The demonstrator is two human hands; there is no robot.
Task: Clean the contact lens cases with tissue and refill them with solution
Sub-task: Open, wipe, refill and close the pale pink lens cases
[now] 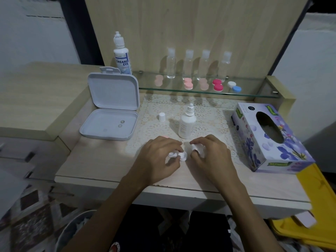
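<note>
On the lace mat at the table's front, my left hand (160, 153) grips a white contact lens case (179, 155). My right hand (207, 151) pinches a crumpled white tissue (197, 148) just right of the case. An uncapped white solution bottle (187, 124) stands upright right behind my hands, its small white cap (161, 117) lying to its left. A pink lid (164, 136) peeks out behind my left hand, mostly hidden.
A flowered tissue box (269, 137) sits at right. An open grey plastic box (111, 113) lies at left. The glass shelf (254, 94) at the back carries several coloured lens cases, clear bottles and a Dream Eye bottle (122, 57). A bin (76, 231) stands below.
</note>
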